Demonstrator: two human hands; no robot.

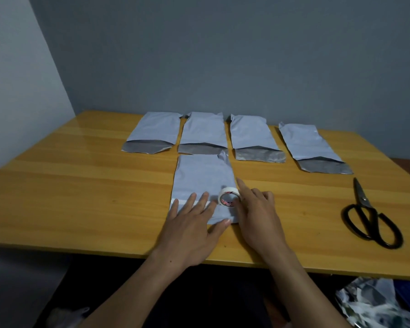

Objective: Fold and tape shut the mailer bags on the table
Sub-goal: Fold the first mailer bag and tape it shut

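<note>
A pale blue mailer bag (202, 176) lies near the front of the wooden table (81, 185), its near end folded over. A strip of white tape (179, 201) runs across the fold from the left. My left hand (192, 223) lies flat on the folded end, fingers spread, pressing it down. My right hand (256, 209) grips a white tape roll (229, 196) standing on the bag's right side, forefinger stretched out along the bag's edge. Several more mailer bags (202, 131) lie in a row behind, their grey flaps open toward me.
Black-handled scissors (369, 214) lie on the table to the right. Crumpled silvery plastic (374, 301) sits below the table edge at the lower right. A grey wall stands behind the table.
</note>
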